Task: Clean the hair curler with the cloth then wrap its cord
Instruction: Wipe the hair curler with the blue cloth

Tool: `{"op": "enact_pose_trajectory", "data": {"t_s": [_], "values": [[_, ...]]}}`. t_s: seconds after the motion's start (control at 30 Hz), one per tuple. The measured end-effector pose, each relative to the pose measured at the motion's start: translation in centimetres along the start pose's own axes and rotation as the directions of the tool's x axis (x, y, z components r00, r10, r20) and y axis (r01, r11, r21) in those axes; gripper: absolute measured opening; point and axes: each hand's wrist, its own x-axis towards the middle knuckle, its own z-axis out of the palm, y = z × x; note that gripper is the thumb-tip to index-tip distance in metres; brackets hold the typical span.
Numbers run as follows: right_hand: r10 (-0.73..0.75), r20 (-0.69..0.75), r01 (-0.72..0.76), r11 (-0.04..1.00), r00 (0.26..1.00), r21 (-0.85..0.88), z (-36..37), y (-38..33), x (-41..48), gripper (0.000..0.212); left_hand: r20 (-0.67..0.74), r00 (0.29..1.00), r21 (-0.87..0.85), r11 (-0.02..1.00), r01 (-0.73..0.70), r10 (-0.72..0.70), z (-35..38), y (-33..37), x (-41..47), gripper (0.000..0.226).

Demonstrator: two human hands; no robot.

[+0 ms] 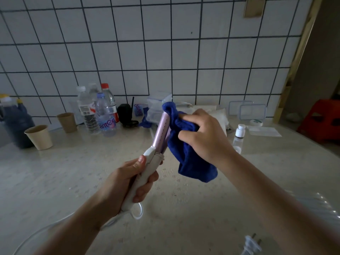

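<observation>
My left hand (pixel 127 183) grips the white handle of the hair curler (pixel 161 131), which points up and away with its lilac barrel showing. My right hand (pixel 204 137) holds a blue cloth (pixel 185 144) bunched against the right side and tip of the barrel. Part of the cloth hangs down below my right wrist. The white cord (pixel 137 211) loops out under my left hand and trails off to the lower left. Its white plug (pixel 253 244) lies on the counter at the bottom right.
Along the tiled wall stand two paper cups (pixel 39 137), several water bottles (pixel 105 115), a dark jug (pixel 15 122), a black object (pixel 126 112) and clear plastic boxes (pixel 252 111). A small white bottle (pixel 240 130) stands right of my hands. A red stool (pixel 320 120) is beyond the counter's right edge.
</observation>
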Motion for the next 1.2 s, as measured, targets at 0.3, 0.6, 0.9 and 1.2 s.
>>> {"op": "enact_pose_trajectory", "data": {"t_s": [0.3,0.6,0.9,1.2], "values": [[-0.055,0.194,0.067,0.996,0.979,-0.054,2.5,0.3,-1.3,0.041,-0.108,0.992,-0.176,0.983,0.047,-0.067,0.5,-0.3,0.1,0.046],[-0.117,-0.115,0.122,0.992,0.987,0.036,2.4,1.1,-0.7,0.02,-0.12,0.991,-0.005,0.999,0.054,-0.054,1.1,0.2,-0.1,0.048],[-0.15,0.063,0.132,0.965,0.987,0.227,4.6,0.5,-2.2,0.007,-0.204,0.975,0.059,0.995,-0.076,0.087,1.3,0.8,-0.4,0.048],[-0.101,-0.16,0.129,0.975,0.982,0.18,2.5,0.6,-1.0,0.013,-0.139,0.989,0.075,0.996,-0.041,0.051,1.6,0.6,-0.6,0.049]]}}
